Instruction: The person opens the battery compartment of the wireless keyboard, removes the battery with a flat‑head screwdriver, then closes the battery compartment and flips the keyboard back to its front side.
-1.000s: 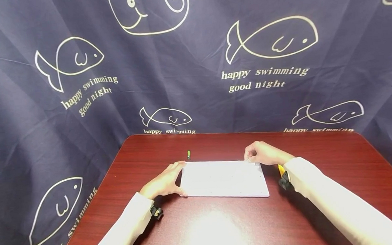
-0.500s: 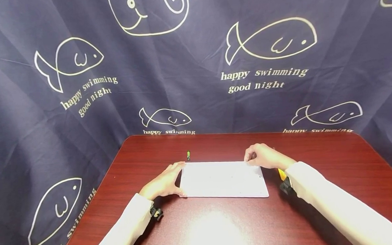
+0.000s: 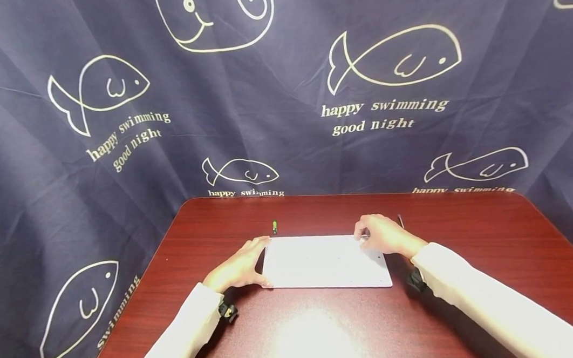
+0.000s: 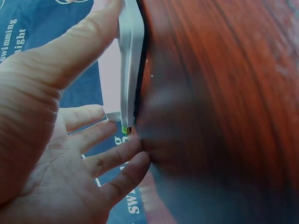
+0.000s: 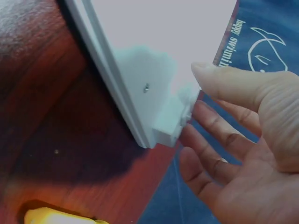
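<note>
A white keyboard (image 3: pixel 320 264) lies face down on the table, its flat underside dotted with small screws. My left hand (image 3: pixel 239 265) holds its left end, thumb at the near corner and fingertips at the far corner, the other fingers spread in the left wrist view. At the far edge near the right corner, my right hand (image 3: pixel 384 233) grips the keyboard, thumb on the underside and fingers curled behind the edge. A raised block (image 5: pixel 170 123) runs along that edge in the right wrist view. A small green battery (image 3: pixel 275 226) lies just beyond the far left corner.
A tool with a yellow handle (image 5: pixel 60 217), probably a screwdriver, lies right of the keyboard; my right wrist mostly hides it in the head view. The reddish-brown table (image 3: pixel 463 213) ends at a dark blue fish-print curtain (image 3: pixel 283 119).
My right hand has shifted slightly left and nearer along the far edge, its thumb sliding further onto the underside. The left hand and the keyboard stay where they were.
</note>
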The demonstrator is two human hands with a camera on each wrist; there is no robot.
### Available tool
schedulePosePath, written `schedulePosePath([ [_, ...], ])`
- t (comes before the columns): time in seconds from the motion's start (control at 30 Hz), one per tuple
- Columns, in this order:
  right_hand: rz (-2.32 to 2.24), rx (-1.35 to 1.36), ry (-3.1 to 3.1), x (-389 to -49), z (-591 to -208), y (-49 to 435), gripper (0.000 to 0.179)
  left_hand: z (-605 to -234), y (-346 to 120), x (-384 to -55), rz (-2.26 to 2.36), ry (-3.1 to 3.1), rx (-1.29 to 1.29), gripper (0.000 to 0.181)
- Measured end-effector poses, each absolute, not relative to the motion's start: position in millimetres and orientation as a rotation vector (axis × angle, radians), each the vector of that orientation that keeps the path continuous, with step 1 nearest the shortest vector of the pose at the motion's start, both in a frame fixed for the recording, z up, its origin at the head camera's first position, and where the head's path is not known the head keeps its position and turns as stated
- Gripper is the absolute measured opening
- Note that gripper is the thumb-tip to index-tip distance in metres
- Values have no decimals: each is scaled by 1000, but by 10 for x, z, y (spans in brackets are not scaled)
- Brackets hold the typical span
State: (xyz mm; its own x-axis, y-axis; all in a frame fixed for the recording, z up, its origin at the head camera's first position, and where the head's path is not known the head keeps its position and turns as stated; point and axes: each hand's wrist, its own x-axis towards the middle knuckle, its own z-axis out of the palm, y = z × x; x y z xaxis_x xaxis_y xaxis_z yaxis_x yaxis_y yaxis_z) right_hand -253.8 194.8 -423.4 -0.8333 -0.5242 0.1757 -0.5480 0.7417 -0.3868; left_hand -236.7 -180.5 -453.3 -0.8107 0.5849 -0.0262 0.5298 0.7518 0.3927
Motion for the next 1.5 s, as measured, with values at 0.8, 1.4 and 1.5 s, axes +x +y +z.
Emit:
schedulePosePath([
  [0.8,831,784,-2909,-2597,-4301,2021,14,-4560,-1811,-2366,551,2812,869,107],
  [1.4,663,853,-2830,-2489,-4327,1996,22,-4565,-1814,-2364,564,2816,866,107],
  [1.5,591,823,-2816,-2428,-4340,1983,25,-4565,-1811,-2369,567,2818,878,108],
])
